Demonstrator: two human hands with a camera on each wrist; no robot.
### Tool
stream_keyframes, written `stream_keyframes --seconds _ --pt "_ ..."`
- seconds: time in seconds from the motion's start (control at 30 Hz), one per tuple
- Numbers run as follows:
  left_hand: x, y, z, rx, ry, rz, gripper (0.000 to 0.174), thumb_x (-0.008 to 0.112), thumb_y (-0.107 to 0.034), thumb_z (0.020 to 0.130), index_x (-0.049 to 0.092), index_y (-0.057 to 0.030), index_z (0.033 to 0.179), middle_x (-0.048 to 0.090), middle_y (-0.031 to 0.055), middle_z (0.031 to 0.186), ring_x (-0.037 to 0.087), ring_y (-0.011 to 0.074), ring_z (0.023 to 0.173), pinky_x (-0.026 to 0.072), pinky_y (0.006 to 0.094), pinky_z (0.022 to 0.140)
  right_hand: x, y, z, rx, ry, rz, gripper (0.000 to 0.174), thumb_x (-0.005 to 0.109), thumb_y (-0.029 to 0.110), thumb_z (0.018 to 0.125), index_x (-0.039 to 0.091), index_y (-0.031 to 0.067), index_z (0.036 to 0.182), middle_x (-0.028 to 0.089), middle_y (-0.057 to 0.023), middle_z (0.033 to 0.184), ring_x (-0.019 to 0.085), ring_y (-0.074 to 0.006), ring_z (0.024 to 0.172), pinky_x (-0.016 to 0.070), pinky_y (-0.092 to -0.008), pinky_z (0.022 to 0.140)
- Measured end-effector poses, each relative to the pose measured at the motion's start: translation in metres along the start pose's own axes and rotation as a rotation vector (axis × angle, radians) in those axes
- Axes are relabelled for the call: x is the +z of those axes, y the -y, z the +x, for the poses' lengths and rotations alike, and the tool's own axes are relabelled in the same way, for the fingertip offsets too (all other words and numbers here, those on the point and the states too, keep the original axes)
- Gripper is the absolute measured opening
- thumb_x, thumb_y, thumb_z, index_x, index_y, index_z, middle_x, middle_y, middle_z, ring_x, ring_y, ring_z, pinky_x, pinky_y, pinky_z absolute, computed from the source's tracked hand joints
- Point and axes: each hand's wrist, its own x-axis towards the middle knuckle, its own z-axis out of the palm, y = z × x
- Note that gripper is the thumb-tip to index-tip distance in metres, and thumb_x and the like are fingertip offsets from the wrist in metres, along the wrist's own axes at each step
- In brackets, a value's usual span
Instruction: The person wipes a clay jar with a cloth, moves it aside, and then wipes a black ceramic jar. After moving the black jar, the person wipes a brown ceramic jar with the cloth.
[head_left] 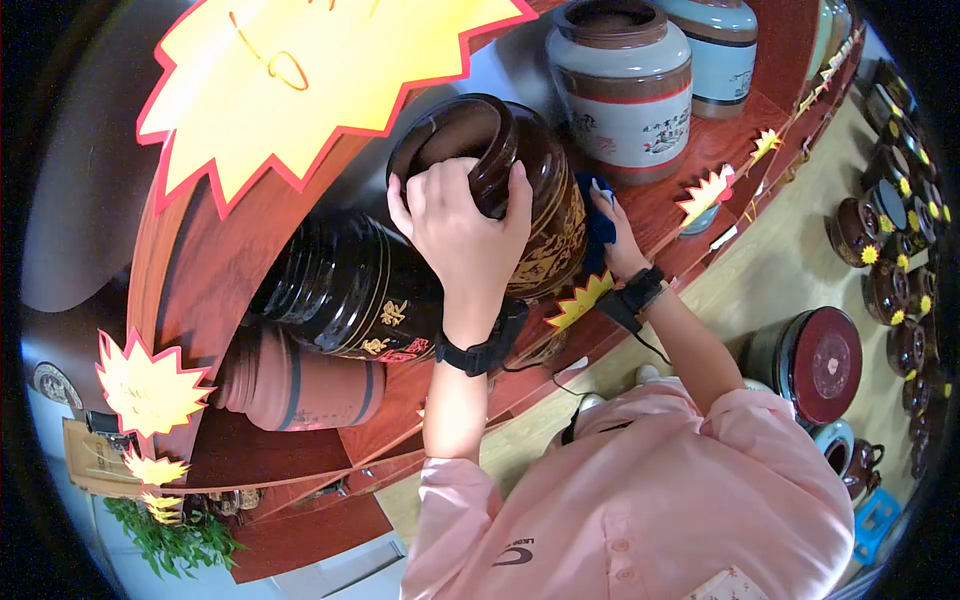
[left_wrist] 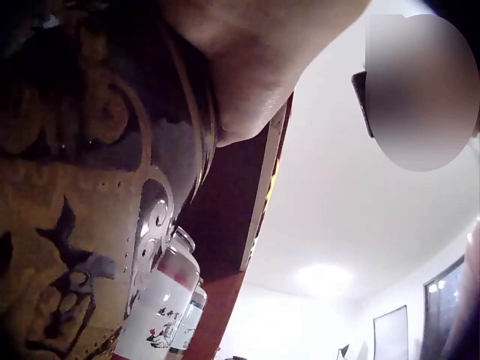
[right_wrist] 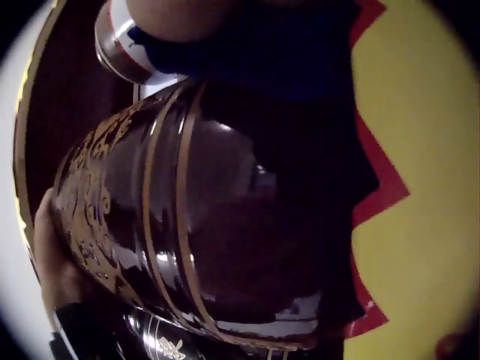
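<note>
A dark brown glazed jar (head_left: 545, 150) with gold decoration is tilted on the wooden shelf, its mouth toward the upper left in the head view. My left hand (head_left: 455, 225) grips its rim, fingers hooked over the mouth's edge and thumb against the outside. My right hand (head_left: 622, 235) holds a dark blue cloth (head_left: 598, 215) against the jar's side, near its lower part. In the right wrist view, the cloth (right_wrist: 247, 64) drapes over the glossy body (right_wrist: 232, 217). The left wrist view shows the jar's gold-patterned side (left_wrist: 67, 240) close up.
Another dark jar (head_left: 340, 280) and a reddish-brown jar (head_left: 300, 380) lie at the left. Grey-and-white jars (head_left: 625, 100) stand farther along the shelf (head_left: 650, 205). Starburst price tags (head_left: 585, 300) line its edge; a large tag (head_left: 310, 80) hangs close. More jars (head_left: 805, 365) stand on the floor.
</note>
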Motion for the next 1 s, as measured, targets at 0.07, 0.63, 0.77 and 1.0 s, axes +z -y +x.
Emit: stream_keyframes --seconds 0.07,0.63,0.77,1.0 --pt "-0.003 0.004 0.001 0.024 0.017 -0.07 0.025 0.074 -0.026 0.075 0.06 -0.0071 0.082 0.061 0.0064 0.081 0.058 0.0264 0.085 0.0316 0.0493 0.103 -0.001 0.003 0.004 0.162 -0.035 0.207 0.042 0.046 0.017 0.1 0.042 -0.0019 0.137 0.047 -0.0072 0.136 0.044 -0.0181 0.123 0.03 -0.0279 0.106" --pt "0.0 0.042 -0.005 -0.058 -0.002 -0.287 0.019 0.06 -0.016 0.09 0.054 -0.0002 0.081 0.056 0.0148 0.086 0.052 0.0342 0.094 0.0392 0.0428 0.087 0.037 0.047 -0.007 0.257 -0.204 0.175 0.043 0.044 0.023 0.102 0.043 -0.0018 0.136 0.048 -0.0087 0.134 0.043 -0.0166 0.124 0.0317 -0.0297 0.107" --pt "0.002 0.043 -0.006 -0.063 -0.02 -0.307 0.017 0.06 -0.014 0.089 0.054 -0.0007 0.08 0.056 0.015 0.086 0.052 0.0343 0.096 0.0394 0.0429 0.087 0.077 0.123 -0.014 -0.128 -0.202 0.026 0.043 0.052 0.019 0.097 0.045 0.0014 0.136 0.043 -0.0142 0.143 0.04 -0.0248 0.133 0.0283 -0.0336 0.109" --pt "0.001 0.048 -0.006 -0.04 -0.001 -0.303 0.015 0.062 -0.012 0.086 0.054 -0.0006 0.08 0.056 0.0151 0.086 0.051 0.0336 0.091 0.0399 0.0412 0.083 0.102 0.163 0.009 -0.982 0.18 -0.709 0.058 0.07 0.021 0.074 0.055 0.0162 0.13 0.046 -0.011 0.14 0.042 -0.0383 0.13 0.0361 -0.0545 0.105"
